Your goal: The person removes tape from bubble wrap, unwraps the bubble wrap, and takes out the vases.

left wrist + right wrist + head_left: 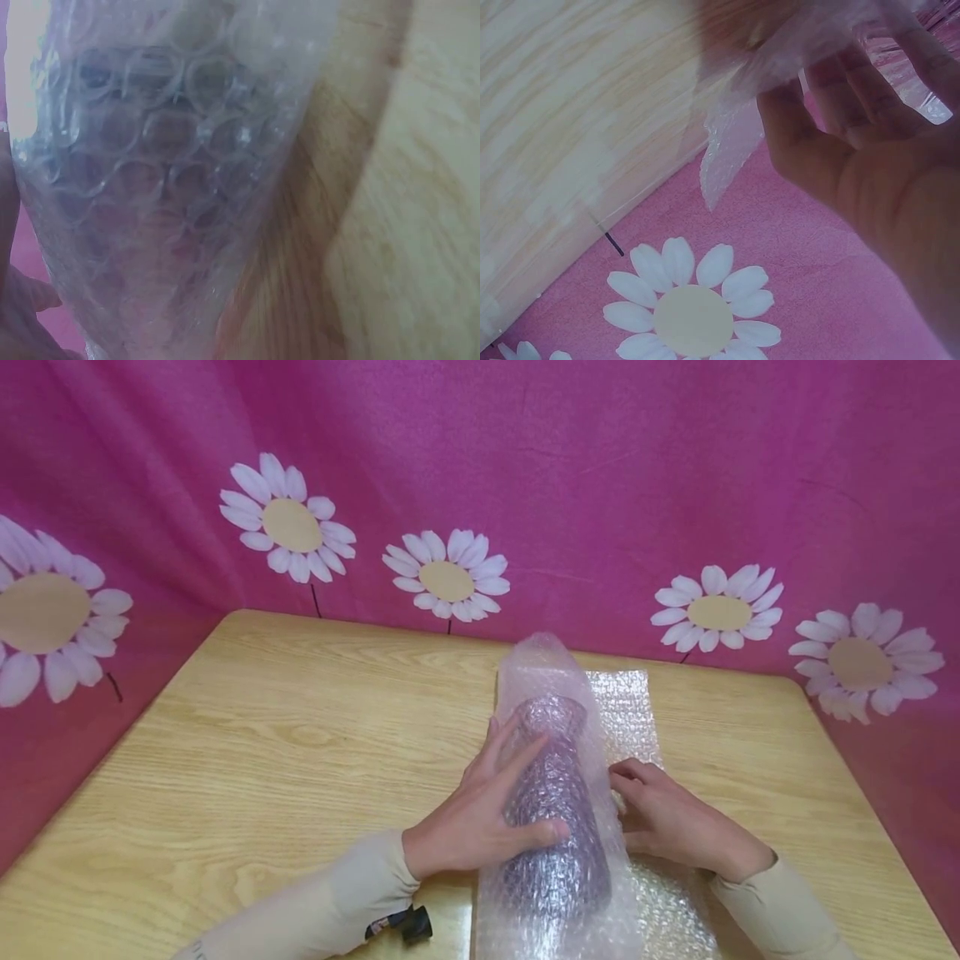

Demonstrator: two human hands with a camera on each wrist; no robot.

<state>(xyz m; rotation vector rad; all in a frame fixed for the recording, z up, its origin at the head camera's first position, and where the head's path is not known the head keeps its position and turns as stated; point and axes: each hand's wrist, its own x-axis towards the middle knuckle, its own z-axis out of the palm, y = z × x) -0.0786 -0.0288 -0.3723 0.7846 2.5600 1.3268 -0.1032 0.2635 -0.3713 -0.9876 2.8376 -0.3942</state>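
A bottle-shaped object, narrower at its far end, lies inside clear bubble wrap on the table. The layers blur its surface, so its exact kind cannot be told. My left hand rests on its left side with fingers and thumb spread. At the right edge of the wrap, my right hand has its fingers bent and pinches the bubble wrap. In the left wrist view the bubble wrap fills the left part. Thin film meets the fingers of the right hand in the right wrist view.
More bubble wrap lies flat on the wooden table, to the right of the wrapped object. A small black item shows beside the left sleeve. Behind the table hangs a pink curtain with white daisies.
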